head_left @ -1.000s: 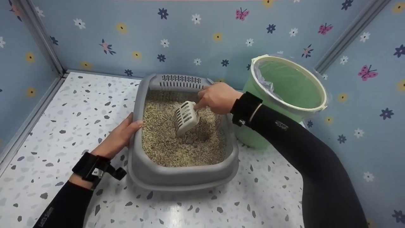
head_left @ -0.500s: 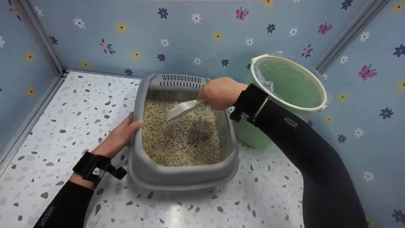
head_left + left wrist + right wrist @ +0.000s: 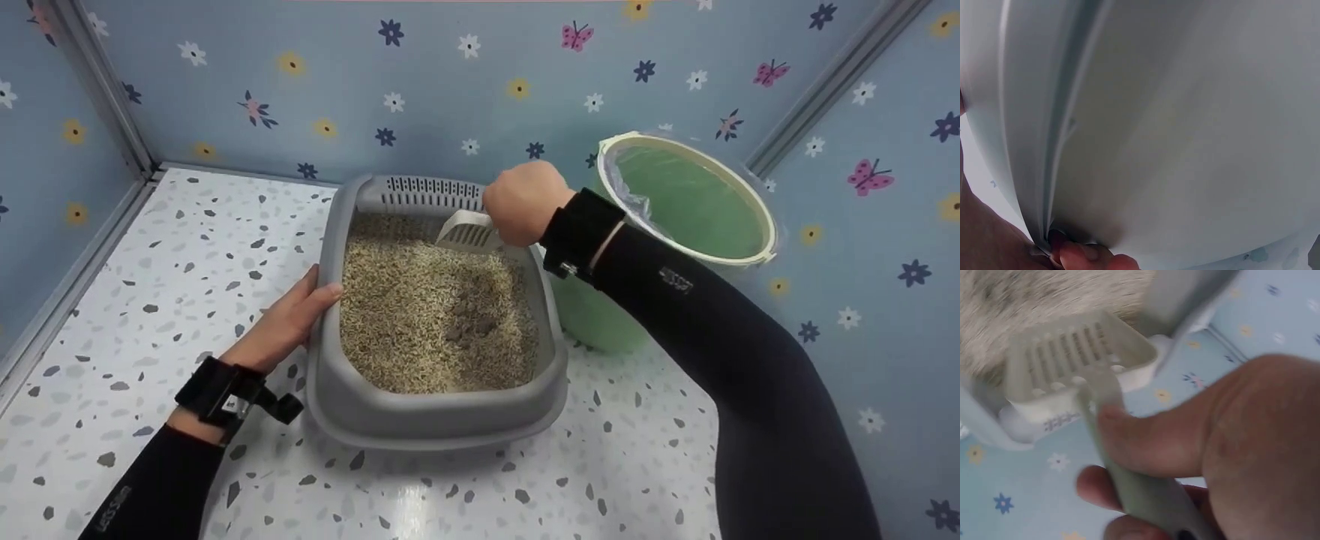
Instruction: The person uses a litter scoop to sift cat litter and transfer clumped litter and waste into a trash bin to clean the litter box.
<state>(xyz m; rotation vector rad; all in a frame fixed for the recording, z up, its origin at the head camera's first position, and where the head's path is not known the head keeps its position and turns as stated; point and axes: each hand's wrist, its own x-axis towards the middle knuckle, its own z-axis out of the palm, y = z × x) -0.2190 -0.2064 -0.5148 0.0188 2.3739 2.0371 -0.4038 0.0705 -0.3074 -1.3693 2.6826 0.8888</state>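
A grey litter box (image 3: 439,420) filled with grainy tan litter (image 3: 397,322) stands on the floor. My left hand (image 3: 289,319) grips its left rim, thumb on top; in the left wrist view the fingertips (image 3: 1081,256) curl under the rim's edge. My right hand (image 3: 527,202) holds a slotted litter scoop (image 3: 471,232) by its handle, over the back right part of the box. In the right wrist view the scoop's slotted bowl (image 3: 1072,354) shows no clump in it, and the thumb lies along the handle. A darker, clumpy patch (image 3: 472,322) marks the litter right of centre.
A green bin (image 3: 600,322) with a cream rim and clear plastic liner stands right of the box, its mouth open, partly behind my right forearm. Flowered blue panels (image 3: 450,75) close in the back and sides. Speckled white flooring (image 3: 210,247) lies around the box.
My right hand has lifted the scoop out of the litter, first tipping it left, then drawing it up toward the box's back right. The clumpy hollow is partly levelled. My left hand stays put.
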